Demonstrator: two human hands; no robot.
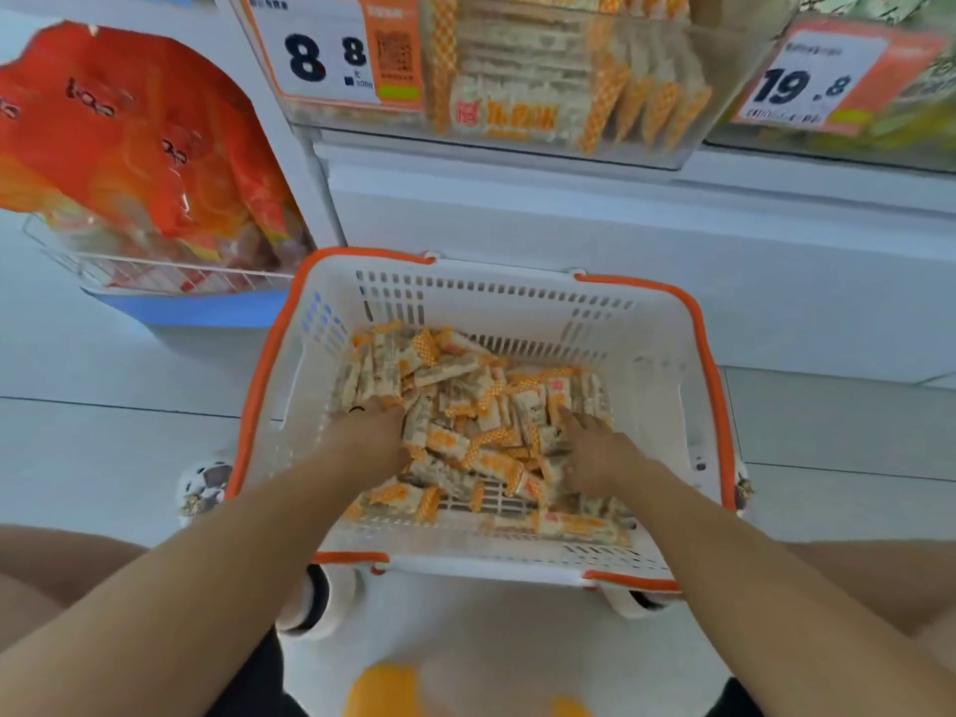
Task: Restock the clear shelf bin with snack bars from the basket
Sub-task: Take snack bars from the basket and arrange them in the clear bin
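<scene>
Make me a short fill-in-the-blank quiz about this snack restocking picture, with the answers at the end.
1. Both hands, the left hand and the right hand, reach into the white basket with the ____ rim.
2. The price tag on the clear shelf bin reads ____.
3. The snack bars lie loose in the ____.
4. The red bags sit on the ____ side of the picture.

Answers: orange; 8.8; basket; left

Left hand (pixel 373 436) and right hand (pixel 595 452) reach down, arms outstretched.
</scene>
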